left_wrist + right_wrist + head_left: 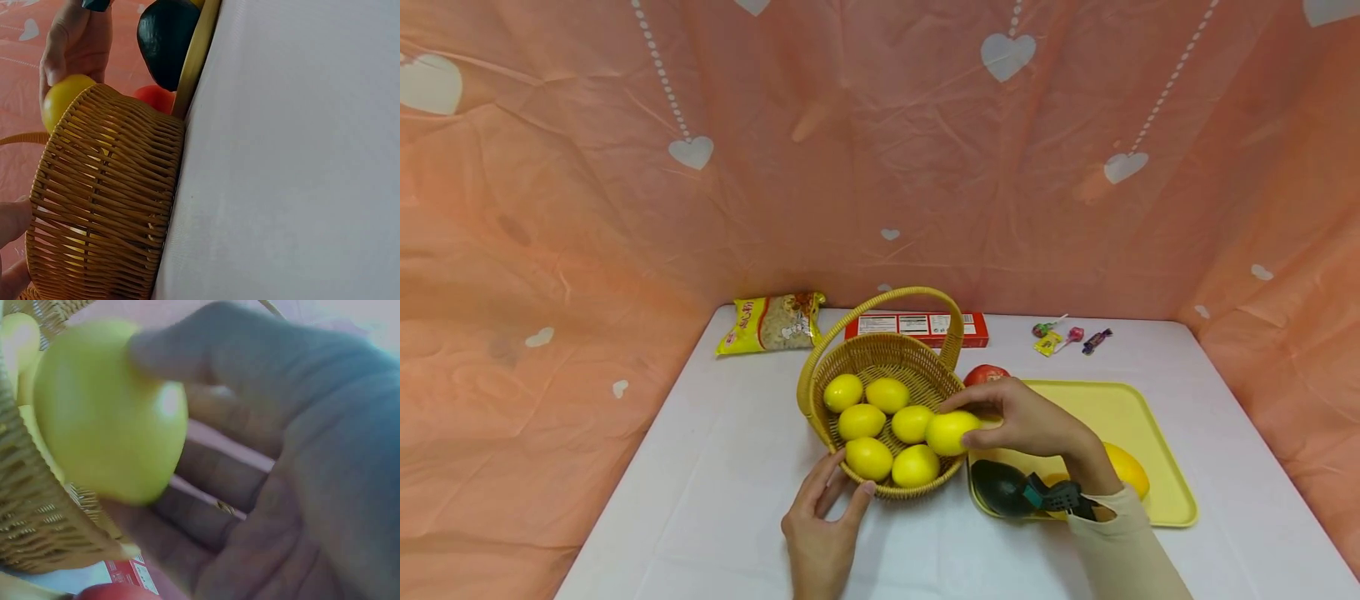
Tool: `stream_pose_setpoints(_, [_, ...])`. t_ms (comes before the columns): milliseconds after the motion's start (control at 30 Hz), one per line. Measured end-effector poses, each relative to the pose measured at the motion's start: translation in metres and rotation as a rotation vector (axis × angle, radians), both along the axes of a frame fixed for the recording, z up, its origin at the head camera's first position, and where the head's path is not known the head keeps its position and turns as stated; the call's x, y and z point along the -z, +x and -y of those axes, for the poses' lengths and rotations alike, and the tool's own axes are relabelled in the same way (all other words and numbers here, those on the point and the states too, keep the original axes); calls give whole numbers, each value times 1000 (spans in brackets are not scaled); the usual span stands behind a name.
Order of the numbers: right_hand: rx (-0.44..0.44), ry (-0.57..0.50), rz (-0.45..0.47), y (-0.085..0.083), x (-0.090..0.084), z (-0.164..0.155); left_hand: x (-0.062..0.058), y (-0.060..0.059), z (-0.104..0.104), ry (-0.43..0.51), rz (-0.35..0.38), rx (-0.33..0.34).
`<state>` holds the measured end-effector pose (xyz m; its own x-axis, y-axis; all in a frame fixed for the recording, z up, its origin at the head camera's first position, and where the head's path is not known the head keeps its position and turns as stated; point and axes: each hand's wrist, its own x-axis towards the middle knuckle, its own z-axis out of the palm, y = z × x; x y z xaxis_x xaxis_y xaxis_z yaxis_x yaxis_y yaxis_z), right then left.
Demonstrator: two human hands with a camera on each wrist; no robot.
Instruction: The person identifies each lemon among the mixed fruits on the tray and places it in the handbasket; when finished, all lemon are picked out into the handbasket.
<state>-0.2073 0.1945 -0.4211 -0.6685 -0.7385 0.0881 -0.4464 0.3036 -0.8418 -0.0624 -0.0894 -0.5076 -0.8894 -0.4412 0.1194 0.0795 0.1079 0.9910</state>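
In the head view my right hand [1030, 421] holds a yellow lemon [951, 432] between thumb and fingers, at the right rim of the wicker basket [917, 493]. The right wrist view shows the thumb on one side of this lemon [106, 419] and fingers behind it. Several more lemons [868, 458] lie inside the basket, whose tall handle arches over its far side. My left hand [823, 529] touches the basket's near-left rim with spread fingertips and thumb. In the left wrist view those fingers [12, 222] meet the rim at the left edge.
Right of the basket lies a yellow tray [1138, 408] with a dark green avocado [1000, 489] and a mango-like yellow fruit [1127, 471]. A red fruit [985, 374] is partly hidden by my right hand. Behind are a yellow food bag [771, 323], a red box [973, 331] and wrapped candies [1048, 342].
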Motion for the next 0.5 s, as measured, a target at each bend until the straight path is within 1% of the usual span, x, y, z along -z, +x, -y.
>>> stream_pose_setpoints(133, [40,102,-108,4,0,14,0,0,0,2,2,0])
stream_pose_setpoints(267, [53,171,-137,9,-2,26,0,0,-1,9,7,-1])
stream_pose_setpoints(500, [66,207,-165,13,-4,33,-1,0,-2,4,21,-13])
